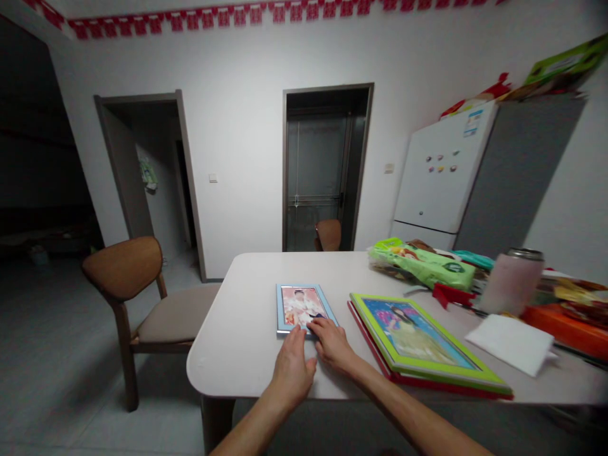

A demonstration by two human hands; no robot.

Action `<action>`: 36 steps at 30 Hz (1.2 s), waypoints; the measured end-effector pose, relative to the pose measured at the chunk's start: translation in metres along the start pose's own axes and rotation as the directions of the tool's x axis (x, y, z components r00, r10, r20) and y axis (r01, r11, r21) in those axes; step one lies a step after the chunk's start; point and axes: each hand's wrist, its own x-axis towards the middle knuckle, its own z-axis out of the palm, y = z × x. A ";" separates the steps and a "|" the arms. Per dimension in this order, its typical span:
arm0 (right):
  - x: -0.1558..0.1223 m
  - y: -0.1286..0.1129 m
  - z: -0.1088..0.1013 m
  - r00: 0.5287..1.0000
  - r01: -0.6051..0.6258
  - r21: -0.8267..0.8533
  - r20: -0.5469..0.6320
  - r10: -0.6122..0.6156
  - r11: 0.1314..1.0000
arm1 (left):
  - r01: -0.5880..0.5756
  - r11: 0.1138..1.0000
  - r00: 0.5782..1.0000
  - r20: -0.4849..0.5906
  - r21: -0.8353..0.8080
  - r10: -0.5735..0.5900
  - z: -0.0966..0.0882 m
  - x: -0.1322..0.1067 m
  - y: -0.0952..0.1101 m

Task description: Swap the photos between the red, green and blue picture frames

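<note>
A small photo frame with a light blue border (303, 306) lies flat on the white table (237, 342). Both my hands rest at its near edge. My left hand (292, 367) lies palm down with fingers stretched toward the frame's lower edge. My right hand (332, 342) has its fingertips on the frame's near right corner, fingers spread flat. Neither hand grips anything.
To the right lies a larger green-bordered picture frame (427, 339) stacked on a red one. Beyond it are a folded white cloth (510, 342), a pink cup (513, 282), snack bags (422, 259) and clutter. A wooden chair (142, 297) stands left of the table; a fridge (446, 177) is behind.
</note>
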 end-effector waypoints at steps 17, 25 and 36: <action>-0.083 0.011 -0.038 0.853 -0.074 0.791 -0.266 0.450 0.607 | -0.211 0.953 0.977 0.076 0.215 0.199 -0.004 -0.034 0.041; -0.063 -0.038 -0.025 0.976 0.037 0.721 -0.174 0.129 0.692 | -0.003 0.885 0.953 -0.268 -0.466 -0.138 -0.045 -0.044 0.049; -0.068 -0.026 -0.021 0.992 0.122 0.336 -0.061 -0.107 0.934 | 0.213 0.976 0.973 -0.082 -0.050 -0.216 -0.039 -0.084 -0.015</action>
